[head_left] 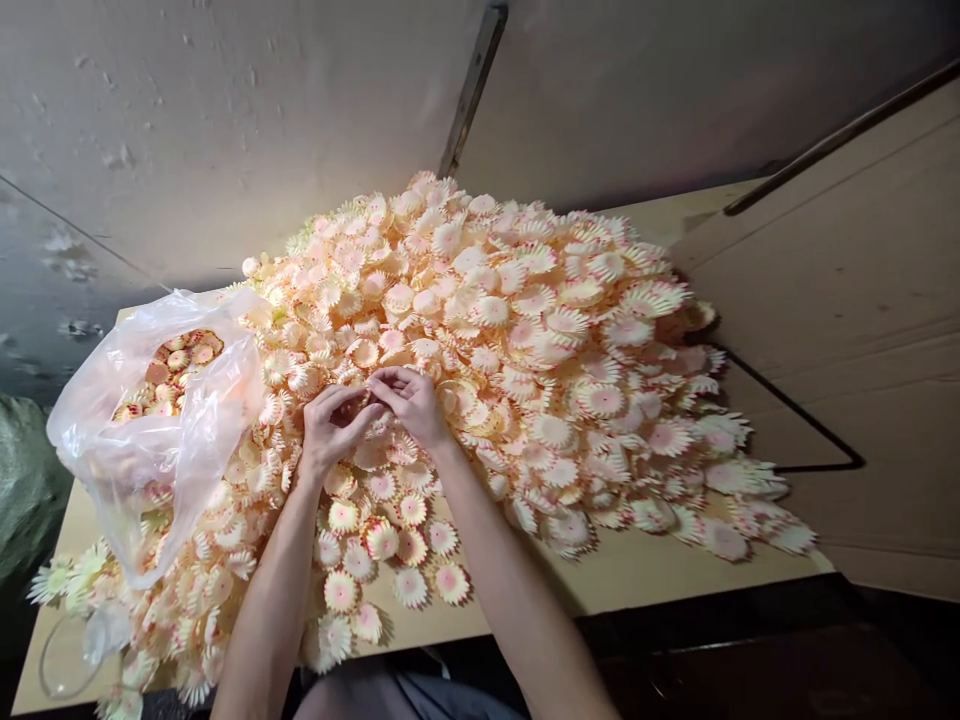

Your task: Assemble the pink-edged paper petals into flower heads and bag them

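Note:
My left hand [330, 425] and my right hand [414, 400] meet over the near middle of a big heap of artificial flower petal discs [517, 330]. These discs are cream-white with pink centres and fringed edges. Both hands have thumb and fingers drawn together, the fingertips nearly touching; whatever lies between them is too small and hidden to name. Below the wrists, between my forearms, several loose petal discs [382, 540] lie flat on the table, some with redder edges. Petals surround both hands on every side.
A translucent plastic bag [217, 400] holding small red-and-cream flower pieces [180, 365] stands at left. A clear round plastic piece [71, 655] lies at the front left table corner. Cardboard [862, 330] leans at right beside a bent black rod [814, 425]. A wall is behind.

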Demonstrator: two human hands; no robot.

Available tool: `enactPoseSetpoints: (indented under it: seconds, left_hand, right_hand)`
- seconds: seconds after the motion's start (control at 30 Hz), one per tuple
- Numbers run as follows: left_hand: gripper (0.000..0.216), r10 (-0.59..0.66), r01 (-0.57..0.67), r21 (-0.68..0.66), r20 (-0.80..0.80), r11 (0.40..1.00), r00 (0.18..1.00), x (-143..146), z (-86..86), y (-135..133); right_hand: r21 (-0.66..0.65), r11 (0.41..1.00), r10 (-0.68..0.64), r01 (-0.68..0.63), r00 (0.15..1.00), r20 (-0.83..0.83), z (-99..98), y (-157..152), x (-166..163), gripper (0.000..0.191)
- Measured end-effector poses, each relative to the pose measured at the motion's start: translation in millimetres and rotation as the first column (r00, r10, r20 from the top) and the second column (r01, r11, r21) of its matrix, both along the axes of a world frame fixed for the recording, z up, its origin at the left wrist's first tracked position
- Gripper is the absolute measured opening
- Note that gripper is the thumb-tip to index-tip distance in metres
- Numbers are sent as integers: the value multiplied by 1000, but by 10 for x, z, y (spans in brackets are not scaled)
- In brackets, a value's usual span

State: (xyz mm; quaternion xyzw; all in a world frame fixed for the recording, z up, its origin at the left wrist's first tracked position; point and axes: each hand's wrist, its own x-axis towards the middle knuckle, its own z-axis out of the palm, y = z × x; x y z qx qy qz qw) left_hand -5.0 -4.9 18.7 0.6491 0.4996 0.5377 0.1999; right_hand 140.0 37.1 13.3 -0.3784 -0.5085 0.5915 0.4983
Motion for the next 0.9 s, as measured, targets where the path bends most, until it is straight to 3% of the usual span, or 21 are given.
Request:
enactPoseSetpoints:
  seconds: [0.3,0.5,0.73,0.9]
  left_hand:
    - [17,-19,20,-14,75,1000,997,-5,-45,38]
    - [26,-48,51,-31,101,998,994,-37,-114,63]
    - [22,-43,44,-10,55,999,998,-17,-40,45]
    - [19,-40,45,-42,105,998,994,0,-3,34]
  right_hand:
    - [-46,997,53,-56,997,-65,18,34,40,33]
    - [-38,997,64,-67,996,-69,41,35,63,32]
    - [-77,993,79,-87,991,-106,75,28,70,32]
    - [-85,990,95,-111,980,-176,44,37,96,30]
